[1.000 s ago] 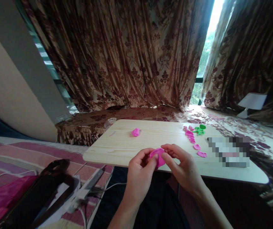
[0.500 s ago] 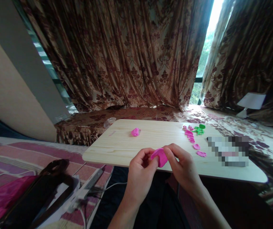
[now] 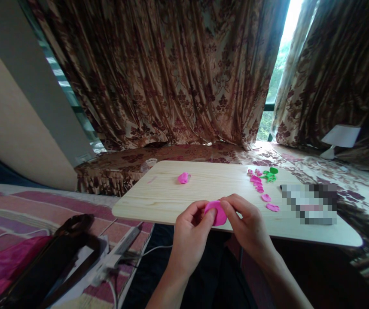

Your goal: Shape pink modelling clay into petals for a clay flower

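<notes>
A flat, roundish piece of pink modelling clay is held between both hands just above the near edge of the table. My left hand pinches its left side, the thumb pressed on its face. On its upper right edge, my right hand grips with thumb and fingers; some fingertips are hidden behind the clay. A lump of pink clay sits farther back on the table. To the right lie several flattened pink pieces in a row, with green clay pieces at the back end.
A pixelated flat object lies on the table's right side. Behind the left corner stands a clear plastic container. A white lamp is at the far right. Lower left are a dark bag and a power strip.
The pink clay in my hands has turned slightly and its outline looks rounder, with my left thumb a little higher on it. The pieces on the table stay in place.
</notes>
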`<state>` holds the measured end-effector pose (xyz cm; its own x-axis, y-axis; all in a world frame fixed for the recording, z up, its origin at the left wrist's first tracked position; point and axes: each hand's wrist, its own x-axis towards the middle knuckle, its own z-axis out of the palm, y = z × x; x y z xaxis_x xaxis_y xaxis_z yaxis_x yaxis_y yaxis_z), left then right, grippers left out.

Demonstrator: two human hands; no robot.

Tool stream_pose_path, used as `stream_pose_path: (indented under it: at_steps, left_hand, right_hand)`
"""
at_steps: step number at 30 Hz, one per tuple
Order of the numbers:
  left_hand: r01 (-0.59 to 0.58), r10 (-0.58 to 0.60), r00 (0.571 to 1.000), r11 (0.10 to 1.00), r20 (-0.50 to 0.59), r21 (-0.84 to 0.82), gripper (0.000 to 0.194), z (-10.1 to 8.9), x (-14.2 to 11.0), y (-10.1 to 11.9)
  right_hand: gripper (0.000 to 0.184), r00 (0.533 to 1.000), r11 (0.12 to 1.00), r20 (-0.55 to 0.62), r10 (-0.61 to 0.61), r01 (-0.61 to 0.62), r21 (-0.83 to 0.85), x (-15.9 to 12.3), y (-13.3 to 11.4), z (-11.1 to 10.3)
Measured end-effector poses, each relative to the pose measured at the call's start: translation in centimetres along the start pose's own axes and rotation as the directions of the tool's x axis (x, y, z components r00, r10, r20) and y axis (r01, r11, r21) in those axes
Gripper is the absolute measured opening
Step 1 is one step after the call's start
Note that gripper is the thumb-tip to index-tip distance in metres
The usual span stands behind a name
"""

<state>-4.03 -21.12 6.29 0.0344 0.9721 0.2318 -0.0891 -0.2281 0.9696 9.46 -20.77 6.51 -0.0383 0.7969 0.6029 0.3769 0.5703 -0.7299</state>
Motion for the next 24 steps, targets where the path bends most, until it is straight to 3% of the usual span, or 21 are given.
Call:
stream_pose_path:
  at_steps: [6, 11, 15, 21, 24]
  left_hand:
    - [0.013, -0.014, 1.000, 1.000, -0.017, -0.021, 0.018, 0.07, 0.07, 0.29]
    - [0.024, -0.024, 0.999, 0.999, -0.023, -0.023, 0.017, 0.10, 0.20, -0.02]
    - [0.019, -0.023, 0.999, 0.994, -0.036, -0.106, 0.023, 0.18, 0.19, -0.15]
    - [-0.021, 0.021, 1.000, 1.000, -0.004, 0.010, 0.019, 0.11, 0.09, 0.28]
    - [-0.017, 0.017, 1.000, 1.000, 0.002, 0.005, 0.021, 0.12, 0.13, 0.43]
  right_hand:
    - [0.012, 1.000, 1.000, 0.008, 0.002, -0.002, 0.000, 0.17, -0.42, -0.12]
    - [0.021, 0.999, 0.999, -0.024, 0.044, -0.044, 0.018, 0.05, -0.23, 0.05]
    - [0.013, 0.998, 0.997, 0.026, 0.062, -0.063, 0.054, -0.11, -0.12, 0.02]
    - [0.021, 0.999, 1.000, -0.042, 0.027, -0.027, -0.004, 0.09, -0.35, -0.21]
    - [0.016, 0.999, 1.000, -0.045, 0.021, -0.020, 0.013, 0.22, -0.54, -0.17]
